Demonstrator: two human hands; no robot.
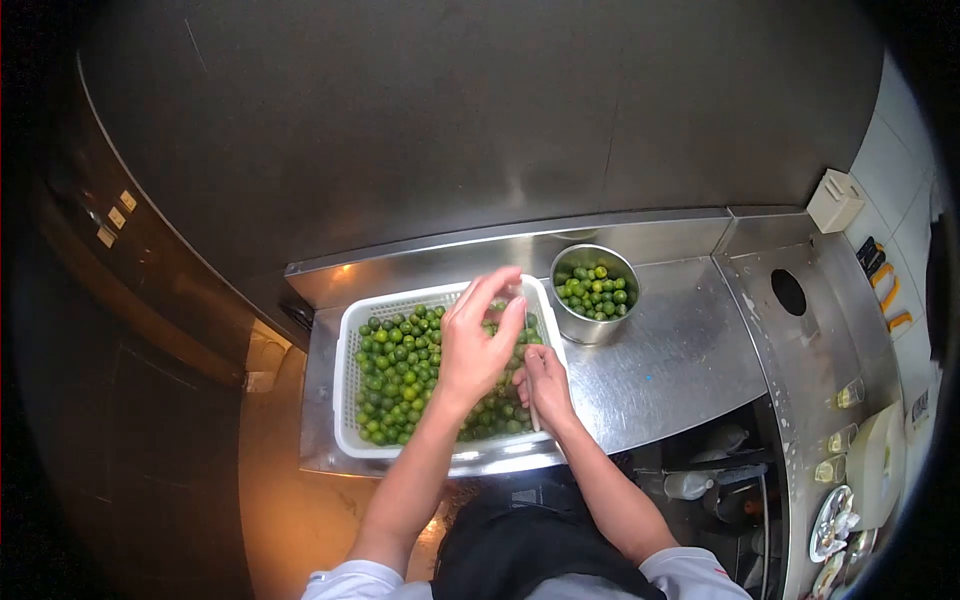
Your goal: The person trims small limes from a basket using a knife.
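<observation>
A white plastic basket [347,400] full of small green citrus fruits [400,368] sits on the steel counter. My left hand [482,338] is raised above the basket's right half, thumb and fingers apart, with nothing seen between them. Lower and to the right, my right hand [545,385] is closed at the basket's right side; a thin pale thing shows below its fingers, too small to make out. A round steel pot [590,328] holding more green fruits [596,292] stands just right of the basket's upper corner.
Bare steel counter [680,345] extends right of the pot to a section with a round dark hole [788,292]. Small glasses [842,438] and a metal plate [831,523] are at the lower right. Orange-handled tools [884,276] hang on the tiled wall.
</observation>
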